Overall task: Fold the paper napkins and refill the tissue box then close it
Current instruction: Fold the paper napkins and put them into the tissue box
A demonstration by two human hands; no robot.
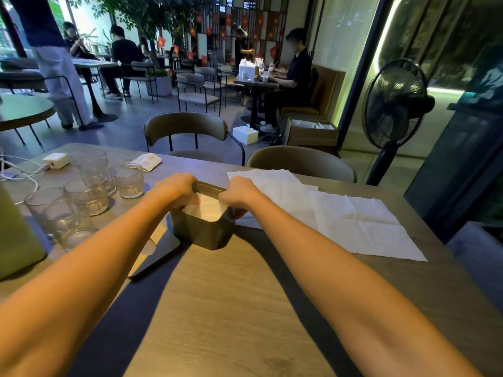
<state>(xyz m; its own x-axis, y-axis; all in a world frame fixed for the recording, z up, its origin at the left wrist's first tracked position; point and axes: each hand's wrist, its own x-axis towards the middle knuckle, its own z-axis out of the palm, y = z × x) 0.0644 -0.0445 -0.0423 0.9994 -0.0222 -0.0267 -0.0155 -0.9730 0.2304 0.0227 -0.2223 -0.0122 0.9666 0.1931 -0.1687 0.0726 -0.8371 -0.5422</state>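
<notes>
As hands [177,187] [239,193] grip napkins [209,210], box [204,235] (open-topped)

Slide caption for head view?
Refilling: left hand and right hand hold folded napkins in open tissue box; unfolded napkins beside it.

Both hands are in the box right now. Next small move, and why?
Probably push the folded stack down flat in the box. The left hand and right hand are both on the stack, which sits high, near the rim. Unfolded napkins lie on the table to the right, so the box likely needs room for more.
</notes>
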